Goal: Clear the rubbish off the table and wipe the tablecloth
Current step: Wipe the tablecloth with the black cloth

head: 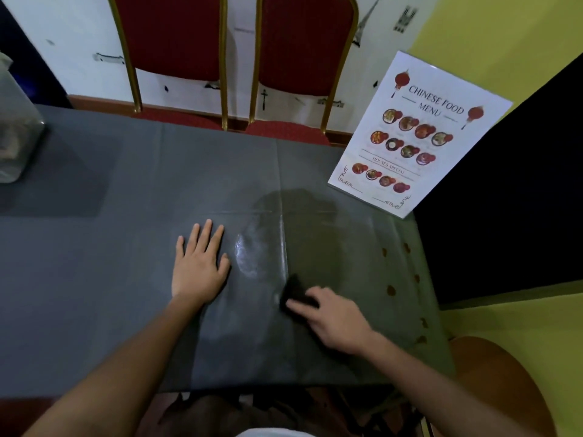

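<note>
On worktop: tablecloth [94, 279], wet at middle.
Right grip [334, 316]: fingers curled over rag [296, 293], pressed on tablecloth.
Left grip [200, 266]: flat, bracing tablecloth.
Stains [391, 290]: right of rag, nearer right grip.

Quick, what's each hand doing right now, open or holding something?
Left hand: open, fingers straight, flat on the grey plastic tablecloth.
Right hand: grip closed on a small black wiping cloth, against the tablecloth.

Menu [419, 134] stands right on tablecloth [94, 279], chairs [239, 42] behind.
</note>
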The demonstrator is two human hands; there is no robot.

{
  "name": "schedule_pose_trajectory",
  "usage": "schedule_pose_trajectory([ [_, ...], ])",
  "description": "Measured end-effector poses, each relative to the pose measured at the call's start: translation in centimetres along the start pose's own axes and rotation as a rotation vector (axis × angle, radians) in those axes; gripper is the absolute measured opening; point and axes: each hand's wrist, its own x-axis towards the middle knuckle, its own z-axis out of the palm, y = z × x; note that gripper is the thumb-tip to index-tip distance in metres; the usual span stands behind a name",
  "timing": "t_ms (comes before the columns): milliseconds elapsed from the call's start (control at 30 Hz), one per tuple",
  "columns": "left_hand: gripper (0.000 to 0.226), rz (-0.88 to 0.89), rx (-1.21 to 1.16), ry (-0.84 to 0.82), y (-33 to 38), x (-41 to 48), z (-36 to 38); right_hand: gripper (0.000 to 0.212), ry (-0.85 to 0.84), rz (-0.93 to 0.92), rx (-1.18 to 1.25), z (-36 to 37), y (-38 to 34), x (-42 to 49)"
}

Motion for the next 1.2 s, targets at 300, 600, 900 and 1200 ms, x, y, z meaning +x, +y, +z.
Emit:
schedule_pose_trajectory([
  [300,0.068,0.008,0.006,0.004,0.1,-0.3,0.0,0.049,0.201,0.115,-0.039,-3.7,5.7,17.7],
  [600,0.072,-0.118,-0.152,0.102,-0.3,-0.1,0.0,0.041,0.135,0.102,0.040,-1.2,1.5,21.4],
  [900,0.070,-0.144,-0.094,0.038,-0.4,0.0,-0.2,0.058,-0.280,-0.583,-0.101,-0.6,-2.6,4.8],
  [1200,0.068,-0.033,-0.034,-0.027,-0.5,0.2,0.2,0.049,0.008,-0.047,-0.165,-2.7,3.1,20.5],
])
